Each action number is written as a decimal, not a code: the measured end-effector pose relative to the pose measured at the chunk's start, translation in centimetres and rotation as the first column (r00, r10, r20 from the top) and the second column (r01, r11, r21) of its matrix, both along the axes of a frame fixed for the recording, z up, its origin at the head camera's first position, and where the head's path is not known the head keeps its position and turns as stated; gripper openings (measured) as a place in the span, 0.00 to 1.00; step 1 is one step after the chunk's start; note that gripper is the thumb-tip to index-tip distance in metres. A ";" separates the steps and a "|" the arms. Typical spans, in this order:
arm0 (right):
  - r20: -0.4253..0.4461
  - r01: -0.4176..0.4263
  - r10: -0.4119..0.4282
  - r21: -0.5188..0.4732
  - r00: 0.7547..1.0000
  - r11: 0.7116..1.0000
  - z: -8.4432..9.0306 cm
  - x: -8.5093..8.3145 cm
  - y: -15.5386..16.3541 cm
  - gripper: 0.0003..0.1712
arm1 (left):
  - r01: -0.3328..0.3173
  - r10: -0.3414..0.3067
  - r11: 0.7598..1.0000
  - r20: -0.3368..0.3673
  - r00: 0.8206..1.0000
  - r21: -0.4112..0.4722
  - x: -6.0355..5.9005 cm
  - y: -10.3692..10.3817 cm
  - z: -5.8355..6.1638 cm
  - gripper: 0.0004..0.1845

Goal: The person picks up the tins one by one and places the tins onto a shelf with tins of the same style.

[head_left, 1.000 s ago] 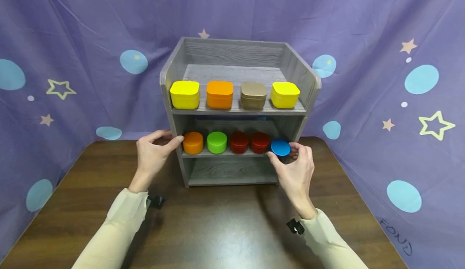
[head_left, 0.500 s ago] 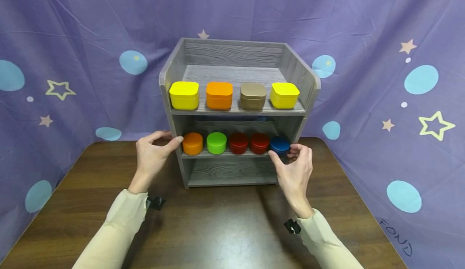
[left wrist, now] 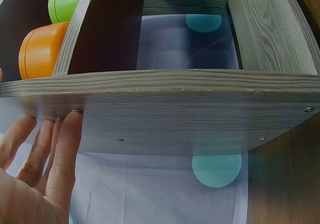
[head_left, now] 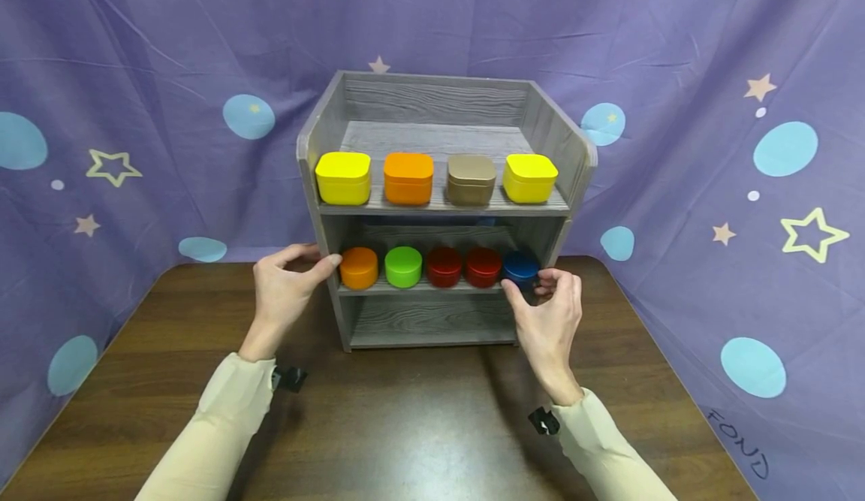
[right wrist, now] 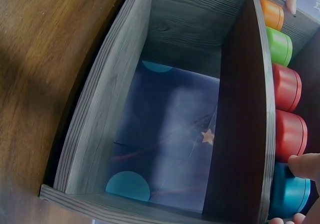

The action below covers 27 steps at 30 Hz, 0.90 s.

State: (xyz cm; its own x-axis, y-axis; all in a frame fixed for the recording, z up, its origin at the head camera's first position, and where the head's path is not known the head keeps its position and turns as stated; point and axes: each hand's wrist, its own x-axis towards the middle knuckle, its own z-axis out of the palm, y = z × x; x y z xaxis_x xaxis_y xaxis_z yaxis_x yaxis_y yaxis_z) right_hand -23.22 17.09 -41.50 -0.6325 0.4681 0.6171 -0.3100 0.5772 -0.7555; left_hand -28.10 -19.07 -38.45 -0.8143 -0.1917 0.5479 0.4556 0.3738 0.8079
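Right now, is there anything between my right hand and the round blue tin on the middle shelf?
Nothing visible: the right hand already pinches the round blue tin at the right end of the middle shelf, with its fingertips on the tin.

Blue tin (head_left: 520, 268) tipped upright, pushed back onto middle shelf (head_left: 419, 288).

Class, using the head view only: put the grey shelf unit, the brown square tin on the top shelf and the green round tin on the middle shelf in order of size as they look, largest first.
1. Shelf unit, far the largest.
2. Brown square tin.
3. Green round tin, slightly smaller-looking.
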 end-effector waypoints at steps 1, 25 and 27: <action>-0.003 0.002 -0.002 0.000 1.000 1.000 0.0 0.0 0.0 0.31 | 0.001 -0.001 1.000 0.000 1.000 0.001 0.0 0.0 0.0 0.12; -0.078 -0.096 0.102 0.073 0.992 0.993 -1.5 -1.0 2.1 0.17 | 0.055 -0.057 0.998 0.109 0.992 0.015 0.2 -1.2 0.4 0.16; -0.090 -0.101 0.108 0.087 0.990 0.991 -1.7 -1.1 2.7 0.13 | 0.095 -0.098 0.995 0.110 0.989 0.030 0.2 -1.4 0.2 0.16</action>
State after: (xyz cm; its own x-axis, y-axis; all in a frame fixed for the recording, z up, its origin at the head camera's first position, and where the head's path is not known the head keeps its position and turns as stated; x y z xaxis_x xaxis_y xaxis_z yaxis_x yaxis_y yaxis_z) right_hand -24.34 19.81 -43.23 -0.6124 0.3478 0.7100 -0.4395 0.5967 -0.6714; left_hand -27.86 -20.51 -38.22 -0.8855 -0.1215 0.4486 0.3950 0.3118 0.8641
